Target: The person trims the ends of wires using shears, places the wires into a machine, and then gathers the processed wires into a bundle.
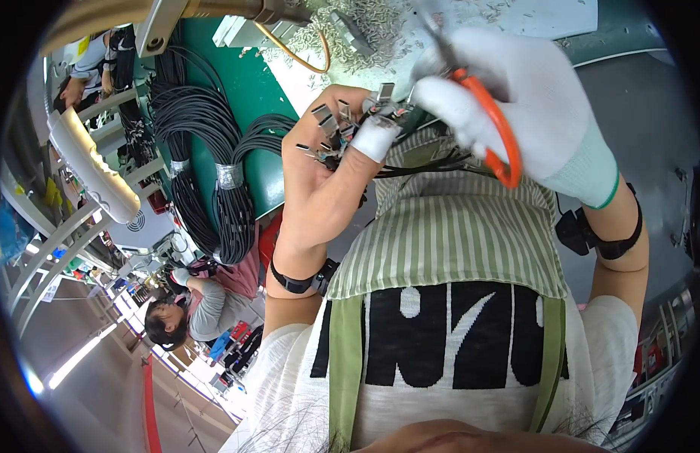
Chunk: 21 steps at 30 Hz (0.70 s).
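Holding cable ends and scissors above the green counter (270,98).
Coiled black cables (202,166) lie left; your bare left hand (323,177) grips a cluster of metal-tipped cable ends (342,128), and your gloved right hand (516,98) closes around orange-handled scissors (497,136).

The left hand (327,162) is bare and raised in front of the chest, palm turned toward the body, its fingers curled and pinched closed, with white tape on one fingertip. A dark band circles the left wrist. The right hand (508,98), in a white glove, is raised farther and to the right, fingers folded closed. A dark strap wraps the bare right forearm, which bends down toward the elbow.
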{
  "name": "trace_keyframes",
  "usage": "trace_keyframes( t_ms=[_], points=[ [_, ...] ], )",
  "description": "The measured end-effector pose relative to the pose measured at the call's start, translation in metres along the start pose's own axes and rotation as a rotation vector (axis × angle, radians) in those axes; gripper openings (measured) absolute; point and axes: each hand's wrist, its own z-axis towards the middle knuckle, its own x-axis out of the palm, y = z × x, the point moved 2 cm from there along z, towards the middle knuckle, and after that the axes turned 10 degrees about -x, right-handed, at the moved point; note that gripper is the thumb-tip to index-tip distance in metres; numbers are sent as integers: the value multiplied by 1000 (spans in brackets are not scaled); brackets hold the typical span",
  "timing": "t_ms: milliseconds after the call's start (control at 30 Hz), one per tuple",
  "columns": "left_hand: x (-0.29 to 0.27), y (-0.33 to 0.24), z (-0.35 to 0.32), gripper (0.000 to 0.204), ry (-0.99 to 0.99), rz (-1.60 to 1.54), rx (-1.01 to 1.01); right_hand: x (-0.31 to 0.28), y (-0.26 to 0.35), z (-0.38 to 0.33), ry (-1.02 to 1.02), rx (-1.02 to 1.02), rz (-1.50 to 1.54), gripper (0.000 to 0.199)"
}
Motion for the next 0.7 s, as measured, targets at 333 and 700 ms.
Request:
trace_keyframes(
  t_ms=[333,700],
  points=[
    [6,-7,3,18,185,-169,-134,-4,-13,-13,-207,-969,-868,26],
    [11,-17,-6,21,29,970,731,-10,-24,4,393,-462,366,17]
  ],
)
